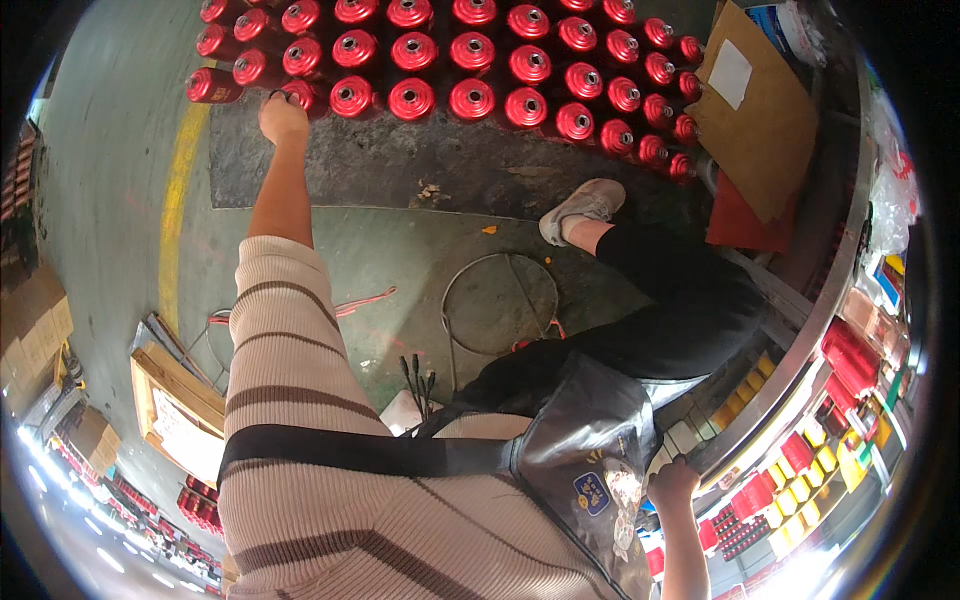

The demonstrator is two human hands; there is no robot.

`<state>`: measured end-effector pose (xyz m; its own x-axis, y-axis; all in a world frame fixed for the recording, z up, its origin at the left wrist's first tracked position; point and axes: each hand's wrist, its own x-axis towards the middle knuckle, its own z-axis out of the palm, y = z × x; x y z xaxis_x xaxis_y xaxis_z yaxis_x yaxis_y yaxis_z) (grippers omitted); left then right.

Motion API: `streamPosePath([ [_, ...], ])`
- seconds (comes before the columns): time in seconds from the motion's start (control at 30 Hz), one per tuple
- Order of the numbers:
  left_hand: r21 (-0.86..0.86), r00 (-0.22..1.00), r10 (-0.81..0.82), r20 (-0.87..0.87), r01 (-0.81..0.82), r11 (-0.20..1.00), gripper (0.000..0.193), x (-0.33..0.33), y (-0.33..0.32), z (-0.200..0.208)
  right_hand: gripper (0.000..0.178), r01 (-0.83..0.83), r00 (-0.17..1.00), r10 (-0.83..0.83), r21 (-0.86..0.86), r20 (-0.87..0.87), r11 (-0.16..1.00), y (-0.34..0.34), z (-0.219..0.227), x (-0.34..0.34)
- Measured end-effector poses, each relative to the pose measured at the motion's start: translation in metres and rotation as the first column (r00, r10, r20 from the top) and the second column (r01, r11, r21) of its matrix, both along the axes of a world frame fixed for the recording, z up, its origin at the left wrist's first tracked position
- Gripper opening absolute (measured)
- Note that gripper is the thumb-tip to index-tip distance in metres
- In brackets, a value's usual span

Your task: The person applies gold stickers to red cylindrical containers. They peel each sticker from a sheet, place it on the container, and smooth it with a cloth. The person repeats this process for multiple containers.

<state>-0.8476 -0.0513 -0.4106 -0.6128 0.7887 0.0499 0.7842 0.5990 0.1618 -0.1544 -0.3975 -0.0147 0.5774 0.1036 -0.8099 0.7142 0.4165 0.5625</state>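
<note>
Red canisters (411, 99) stand on a dark sheet (400, 165) over the floor, valve ends up, at least 3 close rows. The array runs out of view at top; no full count possible.

Left hand (285, 115) at the front row's left end, fingers curled at the top of 1 canister (314, 100); cannot tell whether they are clamped on it or only touching. That canister sits in line with its row, not lifted clear. My reading: handling of it is mid-step. The arranging of the rows looks largely done; what is left does not show.

Right hand (672, 485) well apart from the rows, near the table (775, 410) edge, fingers bent; cannot tell if they grip anything.

Containers: canisters look closed apart from the valve fittings, contents hidden. At right, brown cardboard (765, 120) with a white patch, leaning. Lower left, a wooden frame-like box (165, 372), something pale inside.
</note>
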Motion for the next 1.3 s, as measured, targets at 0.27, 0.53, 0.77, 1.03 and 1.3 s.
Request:
streamPosePath([
  [0.27,-0.017,0.995,-0.093,0.026,0.093,0.995,0.028,-0.018,0.009,-0.011,0.041,0.044,0.998,-0.035,0.158,-0.055,0.986,-0.007,-0.005,-0.001],
  [0.53,-0.358,0.823,-0.395,-0.408,0.254,0.899,0.049,-0.028,0.009,-0.034,0.029,-0.055,0.974,0.111,0.264,-0.2,0.963,-0.025,-0.033,0.001],
  [0.77,0.605,0.511,-0.716,0.475,0.401,0.688,0.035,0.392,0.013,0.124,0.021,0.538,0.819,-0.121,0.676,-0.561,0.504,-0.004,0.0,-0.039],
  [1.03,0.959,-0.534,-0.841,0.086,0.272,-0.074,0.03,0.677,-0.164,0.382,0.016,0.665,0.51,0.069,0.342,-0.857,-0.664,-0.142,0.084,-0.073],
  [1.3,0.919,-0.096,-0.995,-0.01,0.392,-0.047,0.068,0.797,-0.103,0.421,0.013,0.257,0.553,0.337,-0.228,-0.762,-0.939,-0.282,0.042,-0.071],
])
